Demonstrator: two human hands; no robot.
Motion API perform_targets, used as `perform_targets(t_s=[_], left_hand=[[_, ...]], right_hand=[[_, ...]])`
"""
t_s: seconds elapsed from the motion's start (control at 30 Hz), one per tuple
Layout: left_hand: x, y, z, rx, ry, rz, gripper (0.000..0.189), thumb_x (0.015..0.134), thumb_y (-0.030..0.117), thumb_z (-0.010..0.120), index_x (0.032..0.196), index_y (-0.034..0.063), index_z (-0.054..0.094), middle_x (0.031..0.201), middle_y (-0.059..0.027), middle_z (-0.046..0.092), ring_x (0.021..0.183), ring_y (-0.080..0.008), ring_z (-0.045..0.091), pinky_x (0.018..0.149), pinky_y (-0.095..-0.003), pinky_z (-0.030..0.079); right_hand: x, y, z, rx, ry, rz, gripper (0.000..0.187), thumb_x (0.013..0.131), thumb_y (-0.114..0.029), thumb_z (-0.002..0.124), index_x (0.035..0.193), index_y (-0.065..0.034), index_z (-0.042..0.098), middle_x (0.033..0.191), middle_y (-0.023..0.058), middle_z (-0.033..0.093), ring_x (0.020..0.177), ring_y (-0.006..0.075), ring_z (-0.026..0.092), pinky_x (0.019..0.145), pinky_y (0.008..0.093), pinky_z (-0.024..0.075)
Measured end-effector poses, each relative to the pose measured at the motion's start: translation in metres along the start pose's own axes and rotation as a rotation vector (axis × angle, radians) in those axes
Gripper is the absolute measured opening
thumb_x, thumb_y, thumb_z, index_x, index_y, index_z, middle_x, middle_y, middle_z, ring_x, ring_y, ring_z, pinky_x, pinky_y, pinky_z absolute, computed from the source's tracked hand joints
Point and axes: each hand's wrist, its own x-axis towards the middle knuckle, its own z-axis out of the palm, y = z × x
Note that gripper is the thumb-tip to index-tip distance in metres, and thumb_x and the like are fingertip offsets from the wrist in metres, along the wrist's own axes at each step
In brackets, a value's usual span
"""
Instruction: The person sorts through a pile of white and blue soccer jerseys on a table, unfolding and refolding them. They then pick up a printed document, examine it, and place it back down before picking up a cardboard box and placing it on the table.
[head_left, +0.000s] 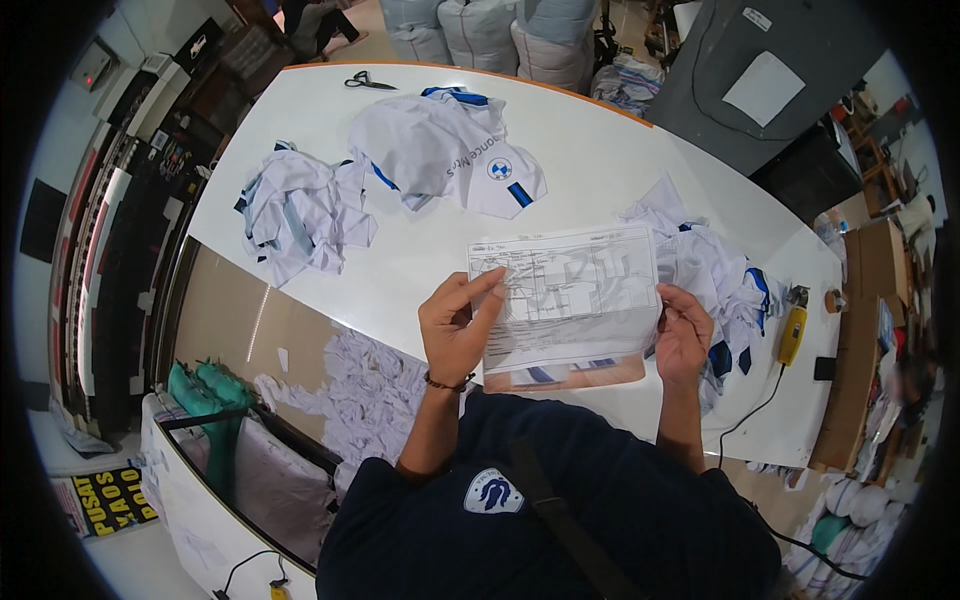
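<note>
Both hands hold up a printed paper form (566, 292) bearing handwriting and garment drawings. My left hand (459, 326) pinches its left edge between thumb and fingers. My right hand (682, 334) grips the right edge. Below the form shows the lower part of a colour picture sheet (566, 373). Beyond the paper, white fabric pieces with blue and black trim (450, 146) lie in a loose heap on the white table (420, 262). A crumpled fabric pile (307, 210) is at the left, and another fabric pile (705, 270) lies beside my right hand.
Black scissors (369, 81) rest near the table's far edge. At the right lie a yellow corded electric cutter (793, 330), a tape roll (834, 301) and a dark phone-like object (824, 368). White scraps (367, 390) cover the floor at the left. Stuffed sacks (480, 37) and a seated person (315, 26) are beyond.
</note>
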Motion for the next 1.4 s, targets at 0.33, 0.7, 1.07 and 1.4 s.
perform_targets(t_s=[0.33,0.7,1.07,1.4], left_hand=[[0.005,0.007,0.004,-0.012,-0.024,-0.055,0.028,0.093,-0.003,0.064,0.120,-0.0028,0.070,0.085,-0.0005,0.056,0.076,-0.0045,0.048,0.065,-0.0193,0.037],[0.009,0.001,0.018,-0.030,-0.093,-0.039,0.029,0.097,0.002,0.061,0.126,-0.0013,0.067,0.086,0.0018,0.055,0.073,-0.0037,0.043,0.062,-0.0186,0.033],[0.006,-0.006,0.013,-0.105,-0.111,-0.068,0.042,0.107,0.020,0.043,0.138,-0.0047,0.054,0.111,-0.0090,0.064,0.100,-0.0135,0.056,0.091,-0.0262,0.042],[-0.002,-0.016,0.024,-0.184,-0.282,-0.186,0.073,0.094,0.000,0.061,0.157,0.0041,0.025,0.122,-0.0192,0.063,0.097,-0.0181,0.068,0.077,-0.0263,0.054]], right_hand=[[0.005,0.000,0.002,-0.328,-0.130,-0.057,0.033,0.080,0.016,0.056,0.109,0.0077,0.069,0.112,0.0141,0.065,0.107,0.0199,0.063,0.094,0.0300,0.0482],[0.008,-0.010,0.000,-0.408,-0.185,-0.100,0.035,0.078,0.018,0.058,0.106,0.0020,0.071,0.136,0.0157,0.050,0.118,0.0263,0.060,0.093,0.0329,0.0527],[0.020,-0.007,0.003,-0.559,-0.166,-0.189,0.023,0.085,0.006,0.060,0.103,-0.0010,0.072,0.135,0.0153,0.053,0.119,0.0289,0.056,0.100,0.0364,0.0440],[0.019,0.005,0.008,-0.235,0.229,-0.061,0.019,0.088,0.003,0.063,0.107,0.0037,0.065,0.104,0.0051,0.067,0.100,0.0123,0.061,0.091,0.0248,0.0450]])
